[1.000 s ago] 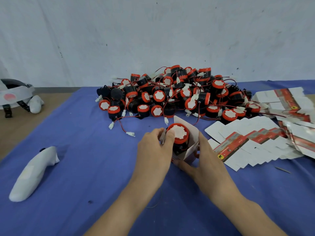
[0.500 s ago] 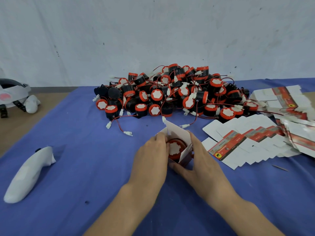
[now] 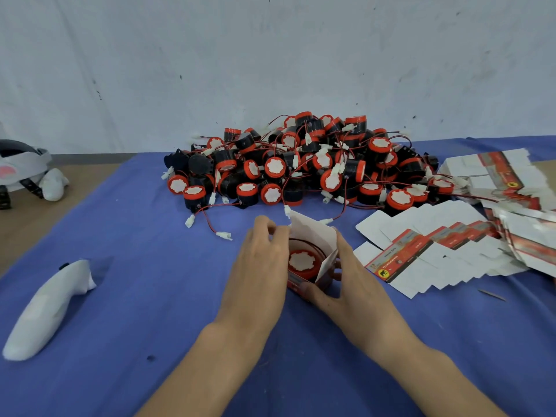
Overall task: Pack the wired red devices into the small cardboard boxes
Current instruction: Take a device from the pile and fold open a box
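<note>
Left grip (image 3: 264,266) pinches small cardboard box (image 3: 313,233) rim; right grip (image 3: 355,284) curled round its side; red device (image 3: 302,262) between grips; wire (image 3: 310,242) loop may spring up, blocking closure.

Matt blue cloth (image 3: 126,236); glossy printed cardboard flat boxes (image 3: 421,254).

A pale grey wall (image 3: 270,55), scuffed and flecked with dark specks, rises behind a blue cloth (image 3: 120,296). A bare brown surface (image 3: 39,227) shows at the left. The light is soft and even.
</note>
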The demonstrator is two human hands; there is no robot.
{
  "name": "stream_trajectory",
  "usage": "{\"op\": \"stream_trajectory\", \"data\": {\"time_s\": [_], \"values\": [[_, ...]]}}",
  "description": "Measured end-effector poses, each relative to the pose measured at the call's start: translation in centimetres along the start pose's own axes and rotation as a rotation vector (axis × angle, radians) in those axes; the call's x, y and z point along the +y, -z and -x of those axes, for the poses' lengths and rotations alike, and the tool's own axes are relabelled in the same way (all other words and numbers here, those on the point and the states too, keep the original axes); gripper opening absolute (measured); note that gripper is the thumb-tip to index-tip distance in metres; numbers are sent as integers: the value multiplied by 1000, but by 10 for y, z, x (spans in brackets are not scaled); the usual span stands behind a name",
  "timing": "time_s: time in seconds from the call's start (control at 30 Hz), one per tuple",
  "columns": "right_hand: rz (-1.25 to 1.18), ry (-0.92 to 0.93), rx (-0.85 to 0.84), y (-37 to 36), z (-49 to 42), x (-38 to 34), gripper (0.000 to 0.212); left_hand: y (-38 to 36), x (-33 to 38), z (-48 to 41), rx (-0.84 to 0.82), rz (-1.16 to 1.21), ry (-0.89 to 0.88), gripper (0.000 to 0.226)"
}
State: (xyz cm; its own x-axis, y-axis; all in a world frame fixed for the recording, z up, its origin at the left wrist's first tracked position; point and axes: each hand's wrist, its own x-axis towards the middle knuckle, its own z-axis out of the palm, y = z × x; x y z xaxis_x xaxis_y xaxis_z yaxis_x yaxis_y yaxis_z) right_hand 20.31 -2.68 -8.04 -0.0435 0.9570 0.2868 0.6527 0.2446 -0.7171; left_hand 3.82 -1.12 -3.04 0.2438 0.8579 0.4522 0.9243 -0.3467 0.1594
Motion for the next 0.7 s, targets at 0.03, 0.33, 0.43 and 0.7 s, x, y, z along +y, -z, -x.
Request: {"op": "stream_trajectory", "data": {"time_s": [0.03, 0.33, 0.43, 0.7], "values": [[14, -7, -11, 0, 0, 0, 99, 1, -2, -1, 5, -47, -41, 59], [63, -3, -54, -1, -1, 1, 104, 3, -5, -5, -20, -16, -117, 56], [78, 12, -54, -2, 0, 0, 106, -5, -8, -7, -26, -17, -120, 50], [78, 10, -30, -3, 0, 1, 105, -13, -11, -9, 6, 97, -83, 34]]}}
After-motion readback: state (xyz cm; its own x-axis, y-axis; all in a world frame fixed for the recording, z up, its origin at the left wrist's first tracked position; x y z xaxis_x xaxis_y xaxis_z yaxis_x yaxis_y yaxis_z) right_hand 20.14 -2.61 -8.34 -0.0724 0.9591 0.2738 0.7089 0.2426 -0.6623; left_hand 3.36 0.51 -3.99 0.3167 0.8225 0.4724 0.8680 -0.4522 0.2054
